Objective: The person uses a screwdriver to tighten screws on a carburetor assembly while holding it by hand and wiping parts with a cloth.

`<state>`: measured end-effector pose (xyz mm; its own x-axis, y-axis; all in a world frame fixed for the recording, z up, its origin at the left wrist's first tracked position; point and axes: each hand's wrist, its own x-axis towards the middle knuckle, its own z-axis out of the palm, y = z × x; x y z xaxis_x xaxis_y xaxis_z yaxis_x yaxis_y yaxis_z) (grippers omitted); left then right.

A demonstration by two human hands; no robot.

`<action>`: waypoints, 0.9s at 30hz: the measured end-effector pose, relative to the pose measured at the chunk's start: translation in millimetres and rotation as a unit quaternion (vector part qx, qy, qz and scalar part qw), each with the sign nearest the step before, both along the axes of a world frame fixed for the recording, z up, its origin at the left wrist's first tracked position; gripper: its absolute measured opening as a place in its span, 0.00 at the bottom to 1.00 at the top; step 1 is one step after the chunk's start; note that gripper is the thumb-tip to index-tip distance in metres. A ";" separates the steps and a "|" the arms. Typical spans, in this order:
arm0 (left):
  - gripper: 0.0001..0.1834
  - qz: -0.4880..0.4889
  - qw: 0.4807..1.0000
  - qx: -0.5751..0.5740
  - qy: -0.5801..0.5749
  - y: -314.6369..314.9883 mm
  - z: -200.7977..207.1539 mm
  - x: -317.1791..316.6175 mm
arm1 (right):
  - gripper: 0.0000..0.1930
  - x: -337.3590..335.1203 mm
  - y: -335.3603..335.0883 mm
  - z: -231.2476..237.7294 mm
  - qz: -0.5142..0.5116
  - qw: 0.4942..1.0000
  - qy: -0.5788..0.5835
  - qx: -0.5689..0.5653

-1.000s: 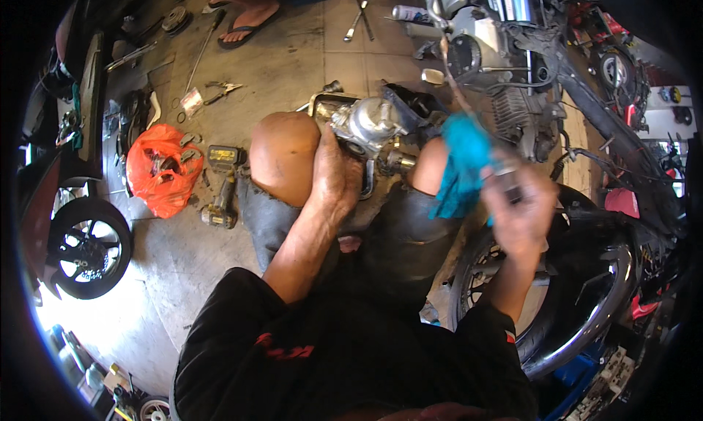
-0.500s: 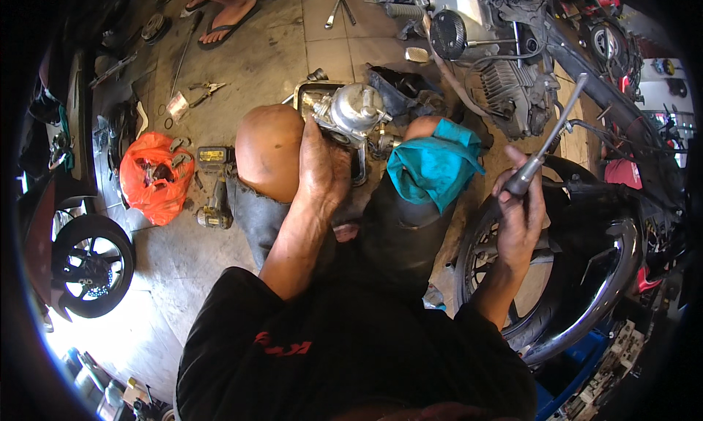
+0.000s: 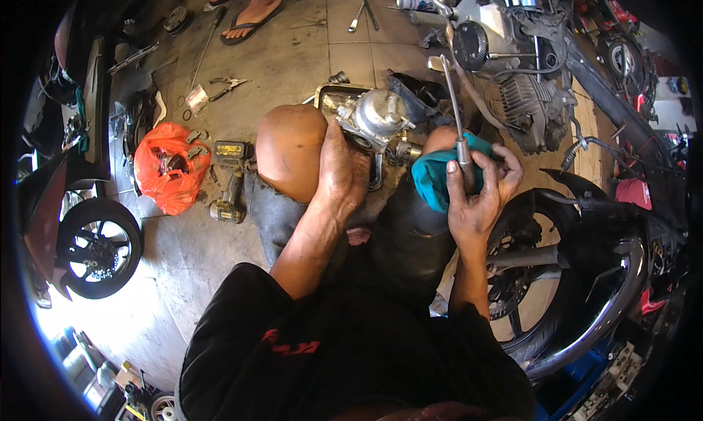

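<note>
My left hand grips a silver carburetor between my knees, the fingers mostly hidden beneath it. A dark-rimmed metal tray lies on the floor under and beyond the carburetor. In my right hand is a screwdriver, its dark handle between thumb and fingers and its long shaft pointing up and away from me. That hand is over my right knee, beside a teal cloth draped there. The screwdriver is apart from the carburetor.
Left of my knee lie a cordless drill, an orange plastic bag of parts and pliers. A motorcycle engine stands at the far right, with a wheel nearer. Another person's sandalled foot is at the far left.
My right hand has swung left with the screwdriver, from above the wheel to over the teal cloth. My left hand keeps its hold on the carburetor. The whole view has shifted slightly.
</note>
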<state>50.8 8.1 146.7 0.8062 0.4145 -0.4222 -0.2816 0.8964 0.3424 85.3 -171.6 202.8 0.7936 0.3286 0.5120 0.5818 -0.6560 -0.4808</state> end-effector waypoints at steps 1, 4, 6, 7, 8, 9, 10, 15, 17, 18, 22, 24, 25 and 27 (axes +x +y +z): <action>0.20 0.003 1.000 0.005 0.005 -0.1 1.6 -0.4 | 0.17 2.4 2.8 -0.7 -0.017 0.997 -0.068 -0.037; 0.20 -0.012 1.000 0.003 0.005 0.5 -3.6 -1.0 | 0.16 9.1 -4.4 -13.5 0.003 1.000 0.029 -0.008; 0.25 -0.020 1.000 0.005 0.002 2.5 -2.2 -1.7 | 0.16 12.3 -1.1 -12.9 0.022 0.999 0.029 -0.020; 0.25 -0.019 1.000 0.005 0.002 4.2 -1.7 -2.5 | 0.15 12.5 1.5 -10.0 0.016 0.999 0.049 0.013; 0.25 -0.017 1.000 0.006 0.003 5.9 -1.8 -3.1 | 0.15 11.4 2.6 -8.1 0.010 0.996 0.070 0.045; 0.25 -0.016 1.000 0.005 0.003 6.7 -0.7 -4.2 | 0.15 9.1 2.1 -4.2 0.004 0.993 0.090 0.076; 0.25 -0.016 1.000 -0.004 0.003 6.7 2.2 -4.6 | 0.15 8.2 -4.7 0.4 -0.023 0.992 0.107 0.066; 0.20 -0.006 1.000 -0.023 -0.007 4.5 -7.6 -3.2 | 0.19 -5.0 -69.7 32.0 0.004 0.987 0.096 0.129; 0.20 -0.011 1.000 -0.028 -0.007 0.3 -10.2 0.9 | 0.22 -10.8 -89.9 54.7 0.050 0.990 0.120 0.051; 0.20 -0.008 1.000 -0.025 -0.004 4.4 -6.3 -2.1 | 0.24 -13.9 -96.8 57.2 0.062 0.988 0.141 0.000; 0.21 0.018 0.999 0.027 0.020 17.9 4.8 -16.7 | 0.20 -34.1 -66.8 24.1 0.067 0.980 0.187 -0.012; 0.22 -0.020 0.998 0.036 0.038 0.3 -11.7 1.3 | 0.19 -46.7 -62.9 9.0 -0.003 0.985 0.173 -0.003; 0.22 -0.026 0.997 0.053 0.053 -0.3 -11.8 0.9 | 0.19 -51.8 -57.7 -1.6 -0.023 0.986 0.164 0.035; 0.22 -0.026 0.992 0.115 0.055 1.5 -8.3 -2.6 | 0.22 -58.8 -47.7 -9.1 -0.045 0.991 0.128 -0.014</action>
<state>48.3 9.6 138.4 0.7834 0.4693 -0.4075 -0.1876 0.8036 0.5648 26.5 -219.3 193.6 0.9230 0.2622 0.2817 0.3819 -0.7144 -0.5863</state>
